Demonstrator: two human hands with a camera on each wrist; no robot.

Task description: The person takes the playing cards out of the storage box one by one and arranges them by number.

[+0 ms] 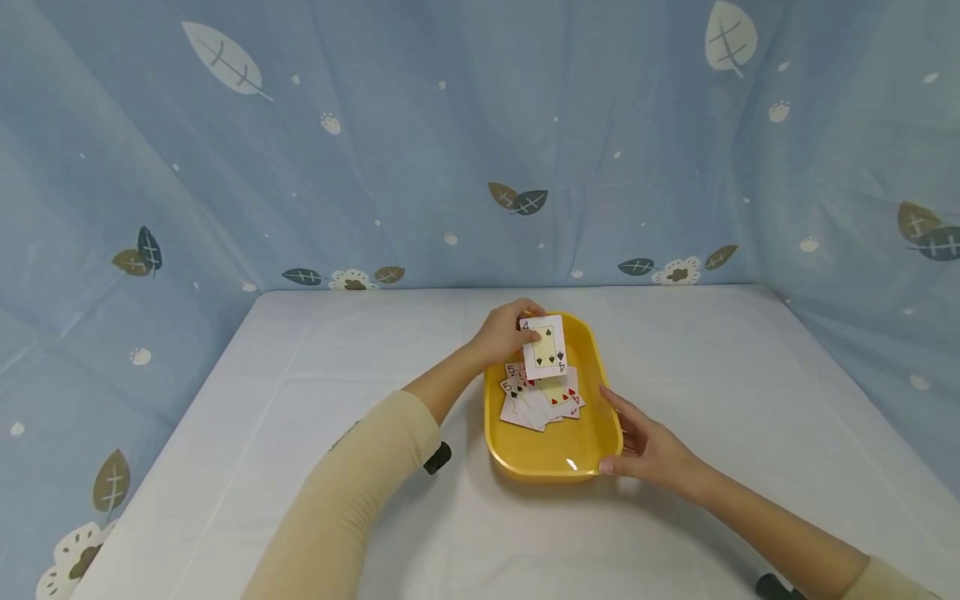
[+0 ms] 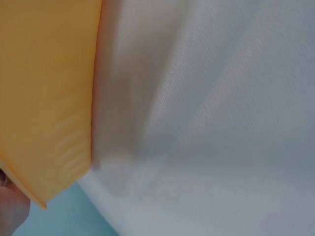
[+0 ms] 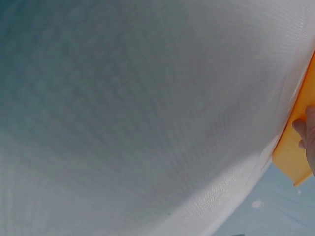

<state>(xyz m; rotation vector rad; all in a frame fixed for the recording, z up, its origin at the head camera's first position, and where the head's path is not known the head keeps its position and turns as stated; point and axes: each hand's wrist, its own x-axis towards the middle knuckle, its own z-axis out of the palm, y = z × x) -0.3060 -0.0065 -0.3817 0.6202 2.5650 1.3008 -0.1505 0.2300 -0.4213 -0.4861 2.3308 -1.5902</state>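
A: Largest first: we list the table, white-covered, carrying one yellow tray.

B: Tray contents: a loose fan of playing cards, face up, fives and fours showing.

A: We add the four of spades, held above the tray's far end, pinched in the fingers of the left hand.

B: And the right hand: fingers straight, pressed along the tray's near right rim, steadying it.

A: Handling note, our judgement: keep the rim braced, lower the card flat over the fan, release close to the pile so nothing slides.
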